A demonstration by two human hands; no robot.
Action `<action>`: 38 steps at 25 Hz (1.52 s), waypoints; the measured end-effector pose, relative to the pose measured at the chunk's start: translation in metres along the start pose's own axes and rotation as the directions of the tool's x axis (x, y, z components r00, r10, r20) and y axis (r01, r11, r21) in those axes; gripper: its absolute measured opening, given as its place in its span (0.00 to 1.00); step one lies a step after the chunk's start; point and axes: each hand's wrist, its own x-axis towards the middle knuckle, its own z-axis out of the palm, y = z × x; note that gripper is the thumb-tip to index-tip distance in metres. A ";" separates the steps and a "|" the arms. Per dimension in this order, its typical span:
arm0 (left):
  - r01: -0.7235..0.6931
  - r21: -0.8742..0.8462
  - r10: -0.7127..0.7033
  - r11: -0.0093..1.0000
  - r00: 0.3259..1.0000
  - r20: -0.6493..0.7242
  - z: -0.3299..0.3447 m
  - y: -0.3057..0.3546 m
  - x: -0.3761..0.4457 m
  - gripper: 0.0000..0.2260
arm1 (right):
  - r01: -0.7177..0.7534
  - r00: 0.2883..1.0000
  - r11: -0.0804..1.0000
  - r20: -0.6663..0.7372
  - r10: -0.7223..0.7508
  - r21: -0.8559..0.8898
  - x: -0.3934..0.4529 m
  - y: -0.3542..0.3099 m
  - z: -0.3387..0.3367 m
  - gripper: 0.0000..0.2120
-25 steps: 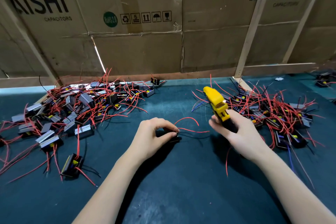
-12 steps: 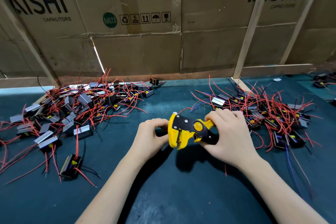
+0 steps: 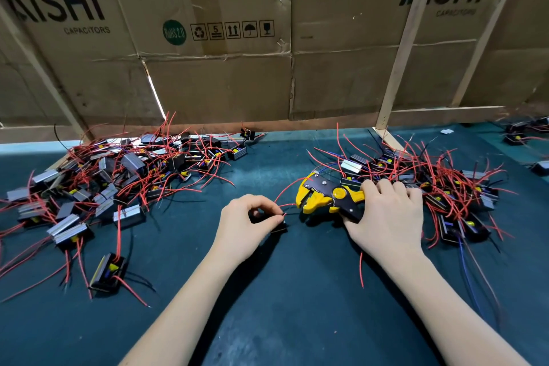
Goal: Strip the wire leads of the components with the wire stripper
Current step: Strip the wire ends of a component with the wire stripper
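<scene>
The left hand (image 3: 248, 224) rested on the dark teal desk (image 3: 285, 291) near its middle, its thumb and forefinger curled and pinching a small black boxy component (image 3: 279, 227) that lay mostly hidden under the fingers (image 3: 271, 220). A thin red wire lead (image 3: 286, 205) ran from that component to the right — its far end sat at the mouth of the yellow-and-black wire stripper (image 3: 328, 197). The right hand (image 3: 386, 217) gripped the stripper's handles, fingers wrapped over the top and thumb beneath, with the tool lying on its side low over the desk and its head pointing left towards the other hand. The yellow jaws stood parted, the lead between them or just at their edge; which, I could not tell

To the left lay a loose heap of black and grey components with tangled red leads (image 3: 118, 175), and one stray black-and-yellow component (image 3: 108, 273) sat apart, nearer the person. A second heap of similar components (image 3: 439, 184) spread behind and beside the right hand. Brown cardboard sheets printed "AiSHi CAPACITORS" (image 3: 208, 38), braced by pale wooden battens (image 3: 401, 47), walled off the back of the desk
</scene>
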 end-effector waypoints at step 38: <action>-0.038 -0.096 0.054 0.995 0.985 0.161 -0.009 -0.010 0.006 0.03 | 0.116 0.959 0.993 -0.259 -0.114 -0.008 -0.001 -0.021 -0.003 0.18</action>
